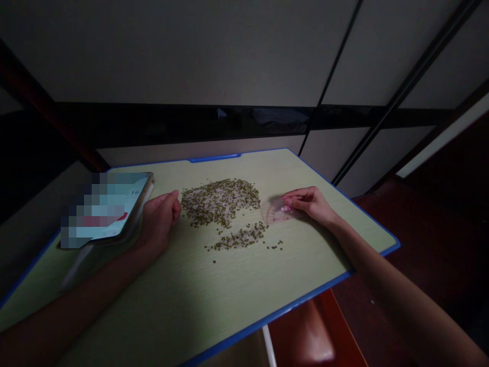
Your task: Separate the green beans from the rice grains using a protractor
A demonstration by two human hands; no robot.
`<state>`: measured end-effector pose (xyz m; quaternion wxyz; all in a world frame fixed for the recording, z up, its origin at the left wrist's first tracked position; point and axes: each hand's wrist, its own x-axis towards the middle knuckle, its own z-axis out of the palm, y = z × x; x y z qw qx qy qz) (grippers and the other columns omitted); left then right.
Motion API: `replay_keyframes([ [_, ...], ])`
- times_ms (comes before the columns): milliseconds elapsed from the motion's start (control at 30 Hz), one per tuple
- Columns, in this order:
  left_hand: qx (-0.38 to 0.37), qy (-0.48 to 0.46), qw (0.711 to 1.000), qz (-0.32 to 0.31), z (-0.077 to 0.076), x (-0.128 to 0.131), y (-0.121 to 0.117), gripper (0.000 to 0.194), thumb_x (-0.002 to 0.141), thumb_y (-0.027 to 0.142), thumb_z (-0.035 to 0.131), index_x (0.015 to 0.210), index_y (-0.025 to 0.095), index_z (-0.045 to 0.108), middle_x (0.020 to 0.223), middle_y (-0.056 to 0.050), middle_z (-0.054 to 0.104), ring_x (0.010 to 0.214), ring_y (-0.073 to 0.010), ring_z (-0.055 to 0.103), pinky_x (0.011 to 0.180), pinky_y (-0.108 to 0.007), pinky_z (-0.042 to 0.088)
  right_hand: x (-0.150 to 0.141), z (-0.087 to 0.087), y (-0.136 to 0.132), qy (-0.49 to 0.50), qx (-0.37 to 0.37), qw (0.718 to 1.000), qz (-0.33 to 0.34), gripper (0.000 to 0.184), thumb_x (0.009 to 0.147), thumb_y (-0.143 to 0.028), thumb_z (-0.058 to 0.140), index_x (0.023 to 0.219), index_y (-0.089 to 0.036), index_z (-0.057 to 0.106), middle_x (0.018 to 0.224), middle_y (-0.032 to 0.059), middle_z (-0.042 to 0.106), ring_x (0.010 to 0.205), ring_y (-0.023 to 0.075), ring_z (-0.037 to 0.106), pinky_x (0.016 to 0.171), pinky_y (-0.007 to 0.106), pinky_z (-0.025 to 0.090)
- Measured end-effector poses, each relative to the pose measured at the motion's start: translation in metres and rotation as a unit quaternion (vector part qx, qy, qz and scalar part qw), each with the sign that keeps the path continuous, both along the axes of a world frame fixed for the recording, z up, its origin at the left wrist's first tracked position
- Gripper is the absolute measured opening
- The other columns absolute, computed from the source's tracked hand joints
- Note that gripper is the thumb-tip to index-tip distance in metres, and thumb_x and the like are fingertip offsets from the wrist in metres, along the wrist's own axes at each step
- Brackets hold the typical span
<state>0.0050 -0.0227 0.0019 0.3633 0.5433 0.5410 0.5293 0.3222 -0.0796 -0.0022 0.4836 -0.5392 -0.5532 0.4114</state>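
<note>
My right hand [305,202] pinches a clear plastic protractor [275,213] with pink markings between thumb and fingers, holding it low over the table to the right of the beans. A broad pile of green beans mixed with pale grains [219,200] lies in the middle of the table. In front of it is a smaller strip of the same mix [242,237], with a few stray beans around. Just left of the big pile, my left hand [158,216] rests in a loose fist, and no object shows in it.
A tablet [114,204] with a lit screen, partly pixelated, leans at the left beside my left hand. The pale table [244,290] has a blue rim. Cabinet doors [191,56] stand behind it. A reddish-brown glossy surface [313,331] shows below the front edge.
</note>
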Motion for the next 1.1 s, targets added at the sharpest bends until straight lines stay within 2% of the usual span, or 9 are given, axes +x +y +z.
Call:
replay_keyframes([
  [200, -0.005, -0.004, 1.0, -0.001, 0.0009, 0.0017, -0.001, 0.034, 0.072, 0.032, 0.05, 0.042, 0.02, 0.039, 0.035, 0.008, 0.035, 0.036, -0.0078, 0.03, 0.039, -0.023, 0.021, 0.0011, -0.0005, 0.0006, -0.002, -0.001, 1.0, 0.005, 0.024, 0.059, -0.032, 0.074, 0.074, -0.013, 0.074, 0.057, 0.0035, 0.067, 0.045, 0.0095, 0.049, 0.045, 0.023, 0.037],
  [600, -0.008, -0.005, 1.0, 0.002, 0.0021, 0.0025, -0.0018, 0.033, 0.072, 0.03, 0.05, 0.042, 0.02, 0.038, 0.035, 0.007, 0.036, 0.036, -0.0075, 0.029, 0.039, -0.023, 0.021, -0.0014, 0.0035, -0.0038, 0.007, -0.044, 0.999, 0.031, 0.024, 0.058, -0.031, 0.075, 0.074, -0.014, 0.074, 0.058, 0.0037, 0.068, 0.044, 0.0088, 0.05, 0.045, 0.023, 0.037],
  [1100, -0.003, -0.006, 1.0, -0.004, 0.0004, 0.0016, -0.0009, 0.034, 0.072, 0.031, 0.051, 0.043, 0.02, 0.038, 0.036, 0.008, 0.036, 0.036, -0.0079, 0.03, 0.039, -0.024, 0.021, -0.0009, 0.0038, -0.0019, -0.042, 0.01, 0.999, -0.009, 0.022, 0.061, -0.03, 0.071, 0.072, -0.012, 0.073, 0.055, 0.0027, 0.064, 0.045, 0.0087, 0.047, 0.044, 0.023, 0.033],
])
